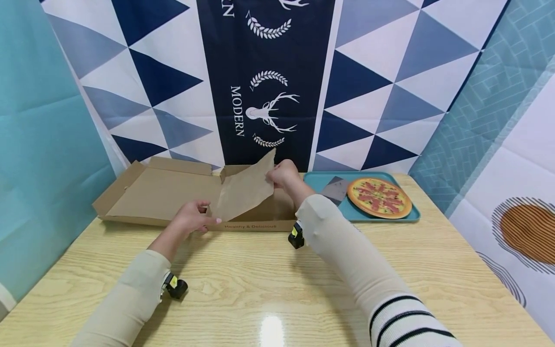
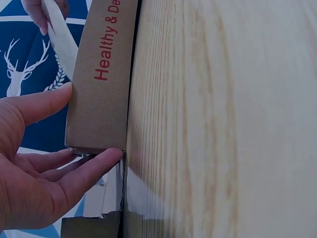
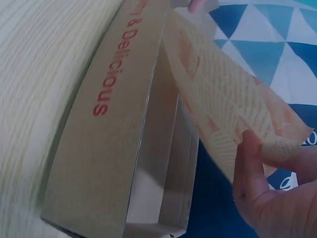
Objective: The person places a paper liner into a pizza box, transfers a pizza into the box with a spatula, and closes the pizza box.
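Note:
A sheet of printed paper [image 1: 244,192] slants up out of an open cardboard pizza box [image 1: 256,225] lettered "Healthy & Delicious" in red. My right hand [image 1: 286,174] pinches its raised far-right edge between thumb and fingers. Newsprint-like text covers the paper [image 3: 228,84] in the right wrist view. At the front left corner of the box, my left hand [image 1: 195,217] has its fingers fairly straight. In the left wrist view that hand [image 2: 37,173] touches the box wall [image 2: 99,111], thumb at the upper edge, a finger at the lower corner.
The box lid [image 1: 160,193] lies folded open to the left. To the right, a teal tray [image 1: 414,214] bears a pizza [image 1: 379,197] and a grey flat piece [image 1: 335,190], perhaps a server. A patterned cloth [image 1: 264,115] hangs behind the wooden table [image 1: 238,279].

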A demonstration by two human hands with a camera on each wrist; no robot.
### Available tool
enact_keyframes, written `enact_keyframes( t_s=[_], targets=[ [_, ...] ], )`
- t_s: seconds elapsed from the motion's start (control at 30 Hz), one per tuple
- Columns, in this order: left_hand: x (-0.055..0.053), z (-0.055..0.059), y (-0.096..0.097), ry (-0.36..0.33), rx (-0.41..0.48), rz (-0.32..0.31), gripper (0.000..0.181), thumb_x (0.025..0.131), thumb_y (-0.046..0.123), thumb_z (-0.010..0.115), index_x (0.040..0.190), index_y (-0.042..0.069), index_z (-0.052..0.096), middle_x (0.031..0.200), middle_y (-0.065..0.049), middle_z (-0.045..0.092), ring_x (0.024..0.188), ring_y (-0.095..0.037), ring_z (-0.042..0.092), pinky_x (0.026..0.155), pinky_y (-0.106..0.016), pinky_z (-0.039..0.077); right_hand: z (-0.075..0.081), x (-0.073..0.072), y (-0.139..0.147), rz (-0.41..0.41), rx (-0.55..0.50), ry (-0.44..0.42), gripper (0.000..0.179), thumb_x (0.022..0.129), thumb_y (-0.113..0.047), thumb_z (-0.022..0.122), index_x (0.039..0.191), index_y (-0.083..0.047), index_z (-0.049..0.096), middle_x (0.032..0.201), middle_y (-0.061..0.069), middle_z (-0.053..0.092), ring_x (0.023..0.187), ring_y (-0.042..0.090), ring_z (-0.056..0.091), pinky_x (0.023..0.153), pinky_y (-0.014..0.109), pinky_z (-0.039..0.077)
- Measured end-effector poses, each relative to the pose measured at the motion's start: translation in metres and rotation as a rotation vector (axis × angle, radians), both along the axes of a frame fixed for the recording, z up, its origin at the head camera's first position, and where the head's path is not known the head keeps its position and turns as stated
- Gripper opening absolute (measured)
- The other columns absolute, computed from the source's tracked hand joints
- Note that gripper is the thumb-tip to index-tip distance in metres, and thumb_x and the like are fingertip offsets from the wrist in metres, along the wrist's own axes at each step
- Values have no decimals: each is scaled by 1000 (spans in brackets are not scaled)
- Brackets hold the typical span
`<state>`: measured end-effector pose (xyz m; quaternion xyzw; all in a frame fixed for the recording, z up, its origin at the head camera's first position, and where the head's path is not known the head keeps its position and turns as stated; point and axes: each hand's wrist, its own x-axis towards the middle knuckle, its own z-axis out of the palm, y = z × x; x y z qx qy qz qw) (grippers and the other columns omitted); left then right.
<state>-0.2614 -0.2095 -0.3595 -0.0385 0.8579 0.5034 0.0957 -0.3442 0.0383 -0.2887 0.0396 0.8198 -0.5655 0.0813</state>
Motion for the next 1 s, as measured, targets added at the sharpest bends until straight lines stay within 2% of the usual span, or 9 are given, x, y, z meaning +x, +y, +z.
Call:
enact_keyframes(
  t_s=[0.2, 0.3, 0.43, 0.53, 0.6, 0.7, 0.77, 0.9, 1.0],
  targets=[
    [1, 0, -1, 6, -1, -2, 81, 85, 12, 77, 149, -5, 29, 144, -32, 35, 102, -34, 60, 77, -36, 56, 4, 2, 0, 4, 280, 36, 34, 82, 2, 69, 113, 3, 55, 106, 14, 59, 82, 23, 60, 66, 29, 55],
    [1, 0, -1, 9, 1, 2, 81, 85, 12, 76, 149, -6, 29, 144, -33, 35, 102, -33, 59, 77, -37, 56, 5, 2, 0, 54, 447, 62, 40, 75, 5, 72, 113, 4, 58, 105, 13, 61, 77, 23, 59, 54, 25, 49],
    [0, 0, -2, 12, -7, 6, 80, 86, 11, 76, 149, -6, 29, 144, -33, 36, 93, -30, 61, 75, -36, 56, 4, 3, -3, 124, 627, 94, 46, 72, 8, 76, 115, 3, 60, 107, 13, 61, 81, 24, 56, 49, 24, 42],
    [0, -1, -2, 16, -18, 3, 80, 86, 12, 76, 148, -6, 29, 143, -33, 36, 84, -27, 63, 73, -35, 56, 0, 6, -7, 154, 723, 130, 44, 75, 11, 74, 116, 3, 60, 111, 12, 60, 86, 25, 52, 52, 25, 41],
    [0, -2, -2, 18, -29, 2, 79, 86, 13, 76, 148, -6, 30, 143, -33, 37, 81, -26, 64, 73, -35, 56, -5, 8, -8, 170, 819, 174, 33, 81, 10, 68, 113, 2, 63, 110, 12, 62, 85, 24, 53, 56, 26, 41],
    [0, -2, -2, 20, -35, 2, 78, 86, 13, 76, 148, -5, 31, 143, -33, 37, 81, -26, 65, 76, -36, 56, -12, 9, -11, 173, 934, 224, 22, 90, 4, 59, 110, -1, 66, 107, 11, 65, 82, 22, 55, 62, 28, 44],
    [0, -3, -2, 21, -41, 1, 78, 86, 14, 76, 148, -5, 31, 143, -32, 38, 82, -26, 66, 78, -37, 56, -17, 9, -13, 173, 994, 241, 21, 94, 1, 55, 110, -2, 68, 105, 11, 67, 80, 21, 57, 66, 29, 47],
    [1, -3, -1, 20, -42, 3, 78, 87, 15, 76, 148, -4, 32, 144, -32, 38, 84, -27, 66, 80, -39, 55, -25, 8, -15, 172, 1059, 239, 22, 97, -2, 51, 111, -3, 68, 108, 12, 68, 82, 21, 59, 74, 33, 53],
    [1, -3, -1, 22, -42, 5, 78, 87, 15, 76, 148, -4, 32, 144, -32, 38, 88, -28, 66, 82, -40, 55, -31, 8, -16, 162, 1065, 231, 23, 99, -4, 49, 113, -3, 67, 110, 13, 66, 86, 22, 59, 77, 35, 53]
  ],
)
